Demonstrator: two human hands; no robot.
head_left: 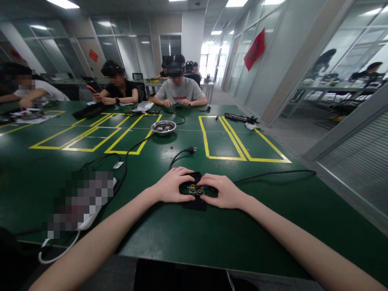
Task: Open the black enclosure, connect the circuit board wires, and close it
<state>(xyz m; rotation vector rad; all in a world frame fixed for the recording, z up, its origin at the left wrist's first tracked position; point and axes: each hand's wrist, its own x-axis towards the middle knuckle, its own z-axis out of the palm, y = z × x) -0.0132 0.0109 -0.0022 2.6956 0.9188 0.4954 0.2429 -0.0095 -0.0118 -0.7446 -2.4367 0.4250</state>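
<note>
My left hand (172, 186) and my right hand (226, 192) face each other low over the green table. Between them is a small green circuit board (195, 191) with copper-coloured coils on it. Thumbs and fingertips pinch it from the left and the right. Black plastic casing (194, 204) shows beneath the board and beyond it, partly hidden by my fingers. Whether the board sits inside the casing I cannot tell. A black cord with a plug (190, 150) lies just beyond my left hand, and another black cord (273, 174) runs off to the right.
A metal bowl (163, 127) with small parts stands farther up the green table (242, 230). Yellow tape outlines (206, 139) mark its surface. A white power strip (93, 216), partly blurred out, lies left. A black folded tripod (241, 118) lies far right. Several people sit opposite.
</note>
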